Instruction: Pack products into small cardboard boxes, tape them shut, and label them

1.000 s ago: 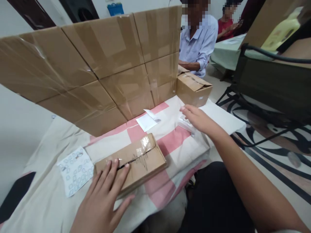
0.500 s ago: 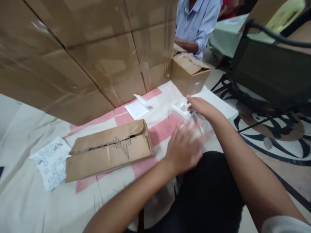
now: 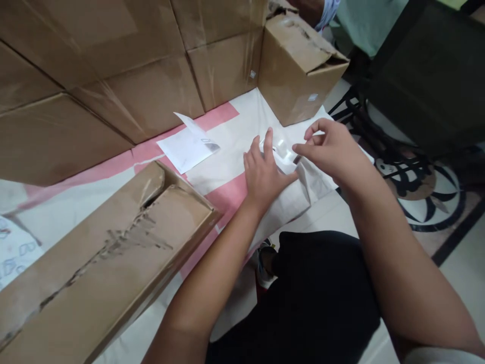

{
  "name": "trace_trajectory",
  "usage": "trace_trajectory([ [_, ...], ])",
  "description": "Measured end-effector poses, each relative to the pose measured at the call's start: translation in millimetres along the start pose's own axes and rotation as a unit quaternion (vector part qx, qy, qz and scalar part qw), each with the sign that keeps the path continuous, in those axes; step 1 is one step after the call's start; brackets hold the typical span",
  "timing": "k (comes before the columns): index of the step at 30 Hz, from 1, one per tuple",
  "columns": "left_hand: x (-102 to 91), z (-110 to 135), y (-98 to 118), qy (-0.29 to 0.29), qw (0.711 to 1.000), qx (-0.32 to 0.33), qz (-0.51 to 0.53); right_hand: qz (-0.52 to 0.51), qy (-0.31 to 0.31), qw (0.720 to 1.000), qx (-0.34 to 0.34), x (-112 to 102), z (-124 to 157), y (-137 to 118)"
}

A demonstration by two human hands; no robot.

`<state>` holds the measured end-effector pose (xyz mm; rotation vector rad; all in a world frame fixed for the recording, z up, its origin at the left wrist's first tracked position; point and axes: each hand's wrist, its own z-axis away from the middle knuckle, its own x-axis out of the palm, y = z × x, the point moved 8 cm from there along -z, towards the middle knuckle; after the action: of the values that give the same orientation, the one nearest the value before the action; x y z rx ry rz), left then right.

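A small white plastic item with a clear, shiny part [image 3: 282, 146] lies on the pink-and-white cloth between my hands. My left hand [image 3: 265, 174] rests against its near left side, fingers and thumb spread apart. At its right side is my right hand [image 3: 329, 151], with curled fingers and the thumb tip over the clear part. Whatever those fingers pinch, if anything, is too small to make out. Left of the hands, a folded white paper leaflet [image 3: 185, 149] stands partly open on the cloth.
A long brown carton [image 3: 113, 258] with a torn taped seam lies at the lower left, beside a printed sheet [image 3: 17, 253]. Stacked cartons [image 3: 144, 96] line the back. A smaller carton [image 3: 303, 76] stands behind my hands, near another person's arm [image 3: 312, 10]. A dark chair [image 3: 428, 76] is at right.
My left hand has moved up and forward to the white plastic item. My right hand's fingers have curled more. The view has tilted down and come closer, so the long carton looks larger.
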<state>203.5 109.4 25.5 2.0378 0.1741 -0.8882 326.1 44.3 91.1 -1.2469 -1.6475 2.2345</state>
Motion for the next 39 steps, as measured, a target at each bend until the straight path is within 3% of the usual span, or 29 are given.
trace_trajectory([
  [10,-2.3,-1,1,0.005,1.000,-0.006,0.005,0.016,-0.050,0.998,0.045,-45,45,60],
  [18,-3.2,0,1,0.027,1.000,0.007,0.001,-0.003,-0.130,0.989,0.068,-20,28,78],
  [23,-1.9,0,-1,0.008,1.000,-0.007,0.007,0.136,-0.084,0.980,0.116,-15,15,96],
  [29,-4.4,0,1,0.004,1.000,-0.006,0.015,0.001,-0.066,0.997,0.037,-30,32,77],
  [34,-14.7,4,21,-0.004,0.994,0.089,0.070,-0.015,-0.046,0.997,-0.055,-42,56,45],
  [36,-25.5,11,33,-0.007,0.990,0.110,0.093,-0.013,-0.051,0.993,-0.102,-39,65,28],
  [39,-59.1,24,47,0.036,0.984,0.088,0.148,-0.041,-0.029,0.984,-0.173,-36,78,-5],
])
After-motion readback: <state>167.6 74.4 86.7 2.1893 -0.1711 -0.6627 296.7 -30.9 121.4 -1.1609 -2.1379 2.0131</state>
